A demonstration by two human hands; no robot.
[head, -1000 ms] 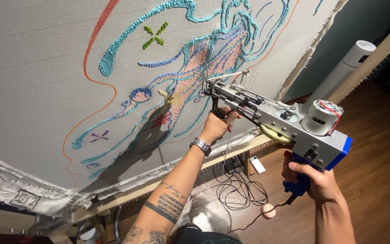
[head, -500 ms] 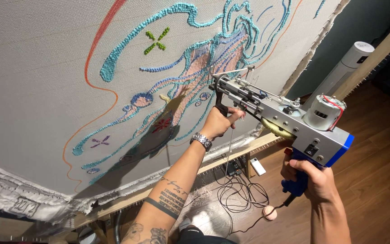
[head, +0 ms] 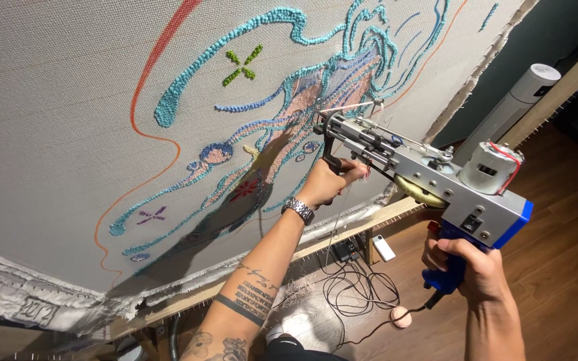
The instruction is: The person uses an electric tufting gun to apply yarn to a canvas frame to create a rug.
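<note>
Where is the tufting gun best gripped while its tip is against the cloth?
The tufting gun seems best held at two points, as shown: the right hand wraps the blue rear grip from below, under the motor, while the left hand takes the black front handle beneath the nose. The long body tilts toward the stretched cloth, so two spaced grips steady it.

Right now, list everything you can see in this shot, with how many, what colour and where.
Cloth: one, pale grey, stretched on a frame, filling the left and middle.
Yarn picture: one, turquoise, blue, pink and green, on the cloth.
Orange line: one, curving down the cloth.
Tufting gun: one, silver with a blue handle, tip against the cloth.
Wooden frame: one, light wood, along the cloth's lower edge.
Cables: a tangle, black, on the wooden floor.
White cylinder: one, upper right.
Wristwatch: one, silver, left wrist.
Left hand: on the gun's front grip.
Right hand: on the blue handle.
</note>
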